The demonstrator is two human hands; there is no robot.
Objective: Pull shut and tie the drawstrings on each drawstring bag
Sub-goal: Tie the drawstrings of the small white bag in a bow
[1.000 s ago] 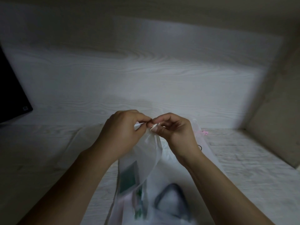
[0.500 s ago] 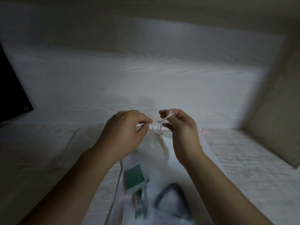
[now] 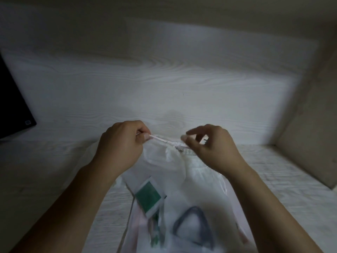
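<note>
A sheer white drawstring bag point(image 3: 164, 161) lies on the white wood-grain table point(image 3: 54, 179) between my forearms, its gathered neck pointing away from me. A green-and-white packet point(image 3: 148, 197) and a dark looped item point(image 3: 193, 227) show through the fabric. My left hand point(image 3: 122, 148) pinches one end of the pale pink drawstring point(image 3: 160, 139). My right hand point(image 3: 211, 148) pinches the other end beside the neck. The string runs taut between the two hands.
A dark flat panel point(image 3: 12, 106) leans at the far left. A white wood-grain back wall point(image 3: 164, 79) rises behind the table and a beige side wall point(image 3: 310, 143) closes the right. More pale bags lie under and beside the one in my hands.
My hands have moved apart, left going left and right going right, drawing the string out straight between them. The bag neck sits lower and gathered.
</note>
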